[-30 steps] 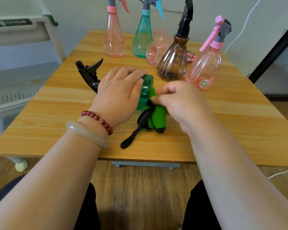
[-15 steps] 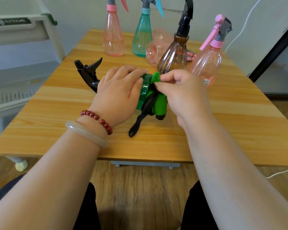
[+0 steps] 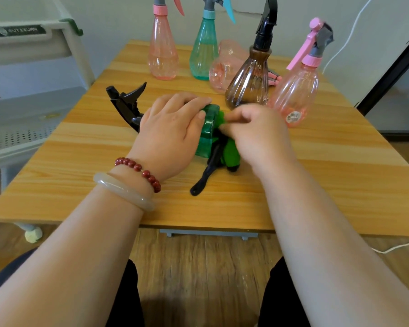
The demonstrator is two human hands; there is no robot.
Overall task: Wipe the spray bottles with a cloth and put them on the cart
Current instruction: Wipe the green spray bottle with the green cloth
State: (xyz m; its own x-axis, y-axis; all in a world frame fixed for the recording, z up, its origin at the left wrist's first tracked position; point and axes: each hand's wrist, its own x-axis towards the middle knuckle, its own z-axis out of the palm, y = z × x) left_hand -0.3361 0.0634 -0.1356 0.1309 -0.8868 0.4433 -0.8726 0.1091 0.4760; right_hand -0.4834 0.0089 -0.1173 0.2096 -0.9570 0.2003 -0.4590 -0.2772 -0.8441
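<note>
A green spray bottle with a black trigger head lies on its side in the middle of the wooden table. My left hand grips its body from above. My right hand pinches a green cloth with a black strap against the bottle's base. Behind stand a pink bottle, a teal bottle, a brown bottle and a round pink bottle. Another pink bottle lies on its side among them.
A white cart with a perforated shelf stands to the left of the table. A white cable runs down the wall at the right, and another lies on the wood floor. My knees are under the table's near edge.
My right hand moved the cloth up along the bottle's base from low to high, then slightly back down. The strap swung with it. My left hand kept holding the bottle still.
</note>
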